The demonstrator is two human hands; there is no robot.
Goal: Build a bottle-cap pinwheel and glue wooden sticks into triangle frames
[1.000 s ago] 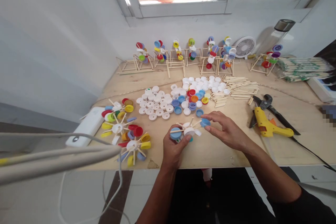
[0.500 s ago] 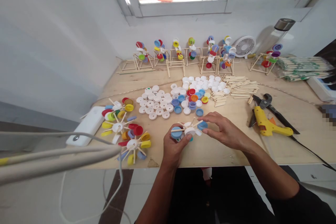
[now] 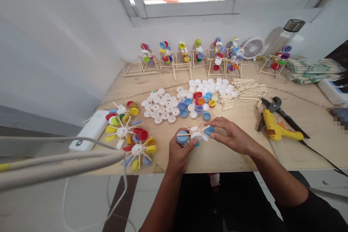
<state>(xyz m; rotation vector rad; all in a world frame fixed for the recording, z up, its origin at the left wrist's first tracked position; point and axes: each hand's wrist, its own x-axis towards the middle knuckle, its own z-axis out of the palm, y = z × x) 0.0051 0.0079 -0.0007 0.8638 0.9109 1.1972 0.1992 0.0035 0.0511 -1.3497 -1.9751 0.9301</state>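
A small wheel of bottle caps and wooden sticks (image 3: 196,136) is held above the near edge of the table. My left hand (image 3: 179,152) is closed round its left side, with the thumb by the white hub. Between the thumb and fingers of my right hand (image 3: 231,136) is a blue bottle cap (image 3: 209,130) at the end of one stick, on the wheel's right. Another blue cap (image 3: 182,137) sits on the left stick. The underside of the wheel is partly hidden by my left fingers.
Finished cap wheels (image 3: 137,149) lie left, beside a white power bank (image 3: 89,130). Loose white caps (image 3: 161,109) and sticks (image 3: 250,90) lie ahead. A yellow glue gun (image 3: 280,127) and black pliers (image 3: 290,119) rest right. Stick frames (image 3: 181,66) line the wall. Pale cables (image 3: 67,163) cross the lower left.
Hardly anything differs. Both hands keep their hold on the wheel and its right blue cap, with only a very slight shift.
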